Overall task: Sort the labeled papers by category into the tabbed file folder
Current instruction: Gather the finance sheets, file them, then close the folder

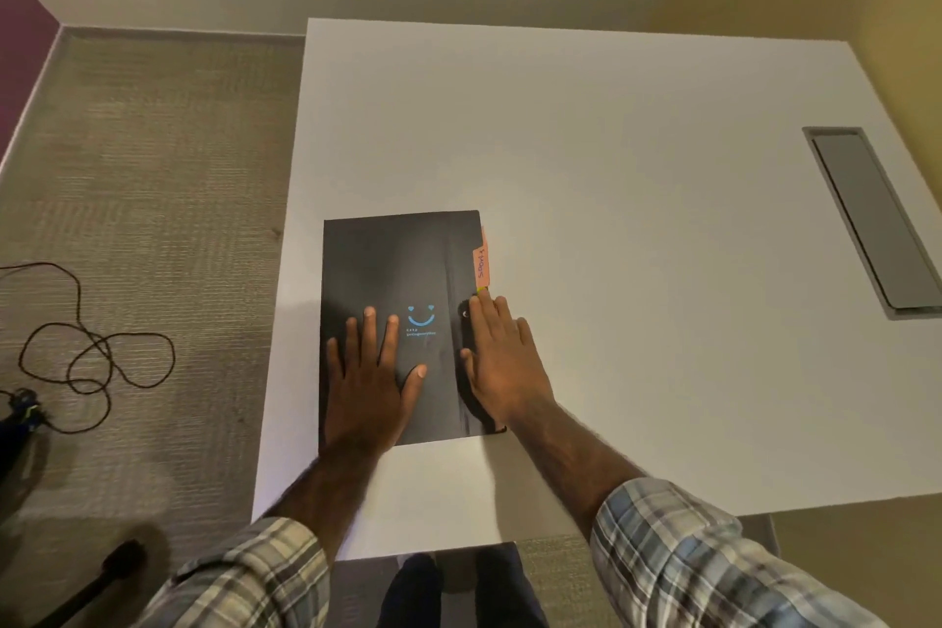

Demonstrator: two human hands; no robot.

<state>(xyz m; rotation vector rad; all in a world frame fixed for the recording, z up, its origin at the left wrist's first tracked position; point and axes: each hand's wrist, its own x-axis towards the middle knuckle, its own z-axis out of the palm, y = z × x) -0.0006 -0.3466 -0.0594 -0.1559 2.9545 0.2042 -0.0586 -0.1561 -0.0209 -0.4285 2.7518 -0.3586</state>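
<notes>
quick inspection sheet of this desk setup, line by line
surface: white table, with a grey hatch set into it at the right
job's things: black folder lying closed near the front left corner; orange tab sticks out of its right edge, with a yellow tab just below it; no loose papers seen
clutter: nothing seen
grippers: left hand rests flat on the cover, fingers spread; right hand rests flat over the folder's right edge, fingertips by the tabs
cables: black cable looped on the floor left of the table
surroundings: carpet, purple wall at far left
</notes>
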